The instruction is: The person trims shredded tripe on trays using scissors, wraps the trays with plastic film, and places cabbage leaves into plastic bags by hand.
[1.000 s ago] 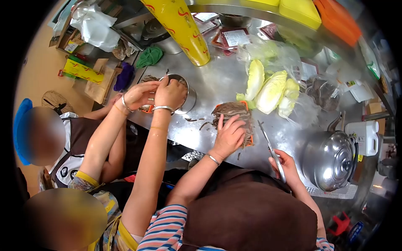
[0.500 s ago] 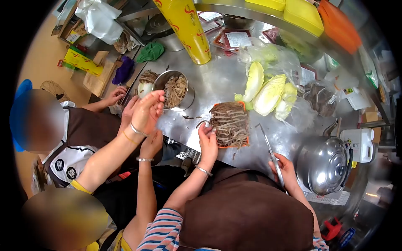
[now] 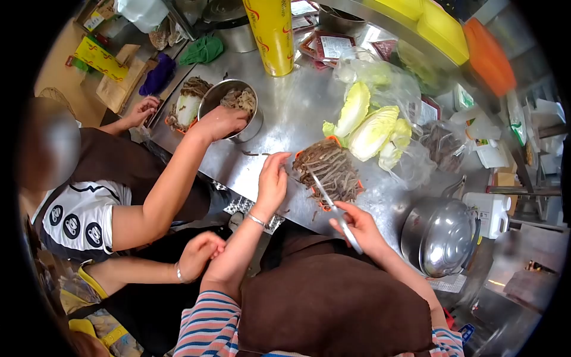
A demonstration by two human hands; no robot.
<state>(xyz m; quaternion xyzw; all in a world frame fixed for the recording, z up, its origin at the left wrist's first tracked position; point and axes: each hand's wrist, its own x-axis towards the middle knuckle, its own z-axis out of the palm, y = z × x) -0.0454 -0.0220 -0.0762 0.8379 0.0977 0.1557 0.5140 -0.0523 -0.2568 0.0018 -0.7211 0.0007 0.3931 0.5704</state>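
My right hand [image 3: 360, 226] is closed around slim metal tongs [image 3: 332, 205]. Their tip reaches over a pile of brown strips [image 3: 330, 166] in an orange-edged tray [image 3: 325, 207]; whether it grips a strip cannot be made out. At the tray's left side is my left hand [image 3: 272, 185], fingers stretched out, with nothing visible in them. Pale yellow-green cabbage leaves [image 3: 373, 132] lie behind the tray, partly on a clear plastic bag [image 3: 380, 77].
To the left, a co-worker's hand [image 3: 223, 122] reaches into a steel pot [image 3: 253, 128] of brown pieces. Another person's hand [image 3: 199, 256] is beside my left forearm. A steel kettle [image 3: 443, 238] stands right; a yellow roll [image 3: 270, 41] stands behind. A metal shelf hangs overhead.
My right hand has brought the tongs left over the tray, which now sits more tilted. My left hand has shifted left, off the strips. The co-worker's hand has gone into the pot.
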